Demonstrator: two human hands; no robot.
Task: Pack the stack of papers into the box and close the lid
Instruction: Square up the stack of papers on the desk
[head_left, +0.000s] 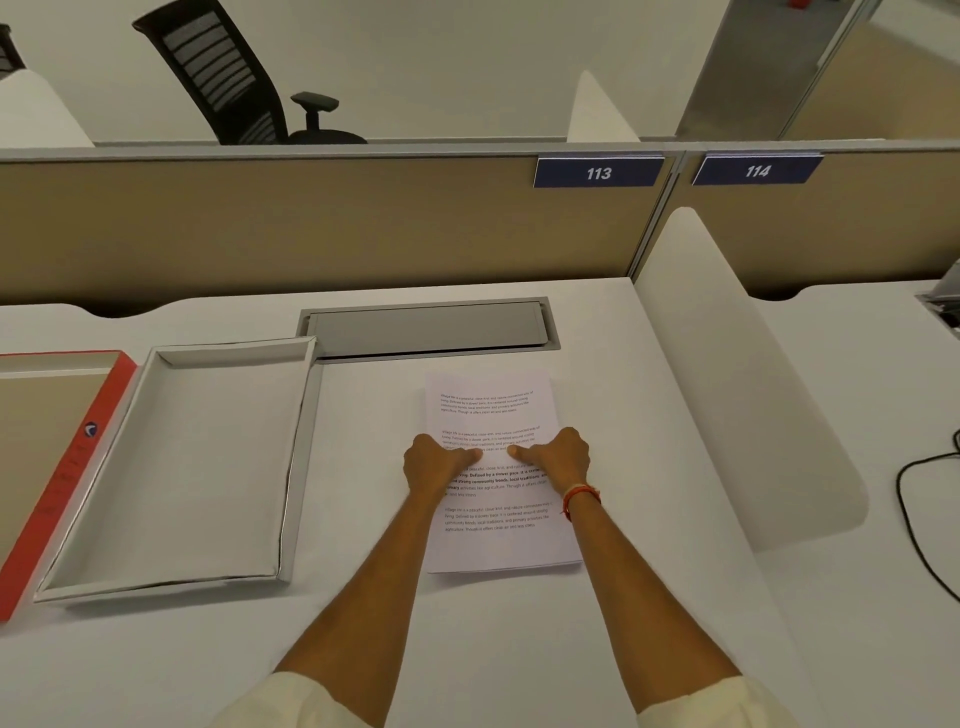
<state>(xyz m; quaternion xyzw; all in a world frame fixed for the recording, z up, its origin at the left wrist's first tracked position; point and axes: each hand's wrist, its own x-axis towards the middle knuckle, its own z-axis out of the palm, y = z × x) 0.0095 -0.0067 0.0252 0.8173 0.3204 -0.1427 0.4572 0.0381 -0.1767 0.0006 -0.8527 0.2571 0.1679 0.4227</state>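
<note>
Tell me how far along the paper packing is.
Done: the white box sits open, the red lid beside it. In hand: left hand and right hand grip the paper stack's side edges on the desk. Left: load papers, close lid.

premises: open-plan office. a row of white desks (623, 649) is backed by beige fabric partitions (311, 223) bearing blue number plates, 113 (598, 172) and 114 (757, 171). a grey cable hatch (428, 328) is set flush into the desk. a white side divider (727, 374) separates neighbouring stations. a black mesh swivel chair (228, 78) stands beyond the partition.
</note>
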